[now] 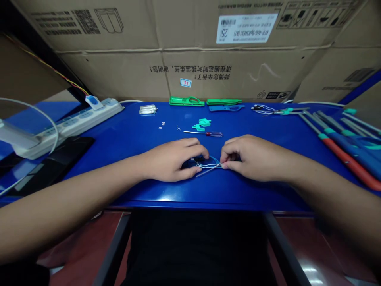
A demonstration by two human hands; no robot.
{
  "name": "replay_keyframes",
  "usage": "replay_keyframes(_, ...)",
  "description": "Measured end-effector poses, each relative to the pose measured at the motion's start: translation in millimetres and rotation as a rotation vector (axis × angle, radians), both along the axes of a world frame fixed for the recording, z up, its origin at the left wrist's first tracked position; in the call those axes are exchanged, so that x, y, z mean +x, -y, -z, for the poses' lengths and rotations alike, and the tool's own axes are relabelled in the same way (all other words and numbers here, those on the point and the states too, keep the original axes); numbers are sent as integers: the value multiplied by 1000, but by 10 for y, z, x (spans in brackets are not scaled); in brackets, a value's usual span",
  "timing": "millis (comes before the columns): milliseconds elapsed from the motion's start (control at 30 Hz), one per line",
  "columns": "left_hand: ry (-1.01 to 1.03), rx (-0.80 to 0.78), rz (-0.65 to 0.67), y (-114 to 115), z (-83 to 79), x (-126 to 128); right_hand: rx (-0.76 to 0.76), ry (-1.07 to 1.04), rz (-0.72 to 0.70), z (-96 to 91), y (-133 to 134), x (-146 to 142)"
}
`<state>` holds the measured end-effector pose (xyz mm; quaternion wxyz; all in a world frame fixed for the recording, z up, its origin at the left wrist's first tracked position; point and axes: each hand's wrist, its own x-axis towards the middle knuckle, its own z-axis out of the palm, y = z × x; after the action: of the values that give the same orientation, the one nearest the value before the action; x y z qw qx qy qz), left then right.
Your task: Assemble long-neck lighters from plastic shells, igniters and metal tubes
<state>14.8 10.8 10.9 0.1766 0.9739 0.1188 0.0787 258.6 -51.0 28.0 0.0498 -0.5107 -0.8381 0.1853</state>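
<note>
My left hand rests near the front of the blue table, fingers curled over a small dark blue part with thin wires. My right hand lies just to its right, thumb and fingers pinched on the thin white wires that run between the two hands. The part is mostly hidden under my left fingers. Behind the hands lie a small screwdriver with a clear red handle and light teal plastic pieces.
A white power strip and a black flat device sit at the left. Green and blue plastic casings line the back edge. Several long lighters lie at the right. Cardboard boxes wall off the back.
</note>
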Motion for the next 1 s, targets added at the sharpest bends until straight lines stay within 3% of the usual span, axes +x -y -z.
replay_keyframes(267, 14, -102, -13, -25, -2, -70, 22, -120, -214, 45, -25, 60)
replay_keyframes(567, 25, -199, -28, -25, 11, -61, -124, -241, -117, 98, -32, 28)
replay_keyframes(1000, 31, -190, -82, 12, -21, -65, -73, -198, -127, 71, 39, -7)
